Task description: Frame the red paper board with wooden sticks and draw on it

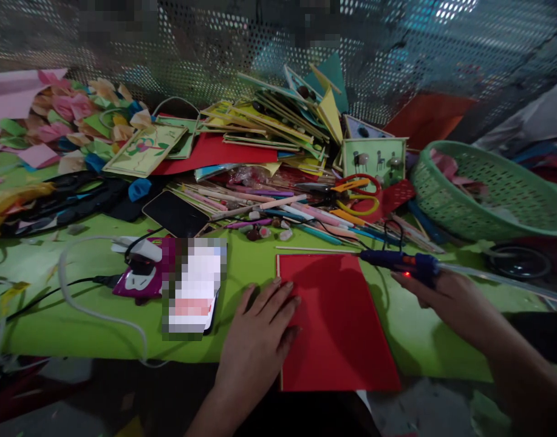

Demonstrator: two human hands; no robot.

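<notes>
We see the right hand (442,297) wrapped around the grip of a blue glue gun (406,264), fingers curled closed on it. The gun lies nearly level, its long axis running left to right across the view. Its nozzle points left and sits just off the far right corner of a red sheet of card (337,321). A small red light glows on the gun's body, and a pale, translucent glue rod (497,276) sticks out of its back end towards the right.

The sheet is a smooth, matt rectangle lying flat on the green-covered worktop (78,315), close in front of the person. Its long axis runs away from us, and its near edge reaches past the front edge of the green covering. The left hand (260,328) lies open and flat, palm down, gripping nothing. Its fingertips rest on the sheet's left margin.

Just beyond the sheet lies a thin wooden stick (314,249), parallel to the far edge. Behind it we see a scatter of slim pencils and sticks (278,206), orange-handled scissors (358,194) and a heap of flat paper cards (278,121). A woven green plastic basket (488,188) stands to the right. A glossy black phone (175,213) and a purple power strip (139,273) with a white cable lie to the left. Folded paper flowers (73,115) fill the far left corner.
</notes>
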